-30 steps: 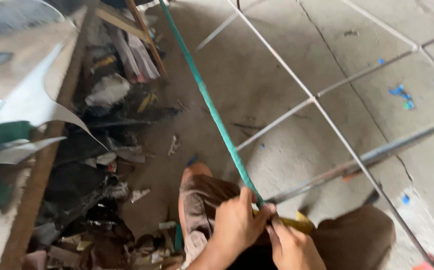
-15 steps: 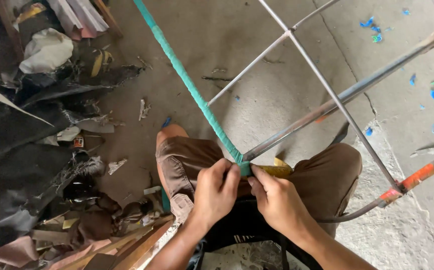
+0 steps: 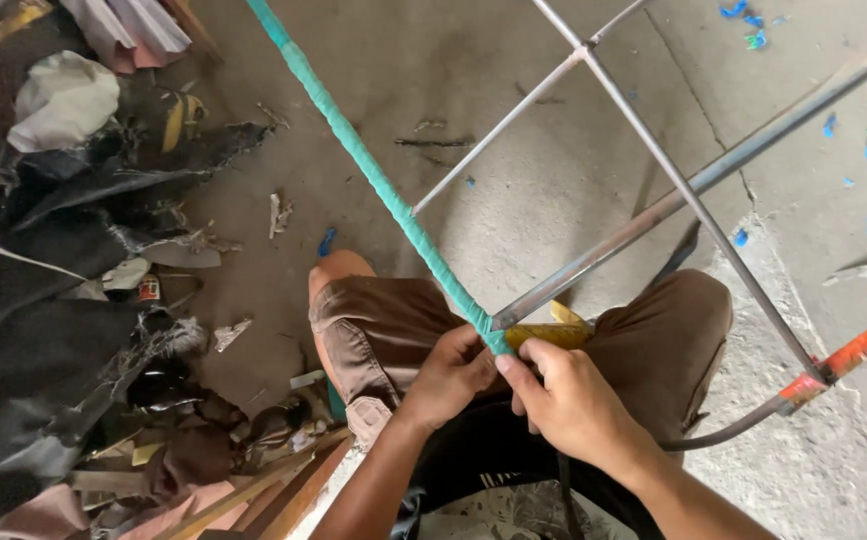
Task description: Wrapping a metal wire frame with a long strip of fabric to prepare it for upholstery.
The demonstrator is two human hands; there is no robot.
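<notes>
**Green wrap reaches the corner**

Since half a second ago, both hands sit a bit lower. From the head view, the left hand and right hand pinch the green-wrapped rod at its joint. The grey bars are bare.

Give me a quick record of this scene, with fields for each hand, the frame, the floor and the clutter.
left hand: pinching the teal-wrapped rod at its lower end
right hand: fingertips on the same spot, at the joint with a bare metal bar
frame: thin metal rods crossing; one rod has orange tape
yellow strip: just behind the right hand
floor: grey concrete, blue scraps scattered
clutter: dark sheets, paper and wood scraps on the left
</notes>
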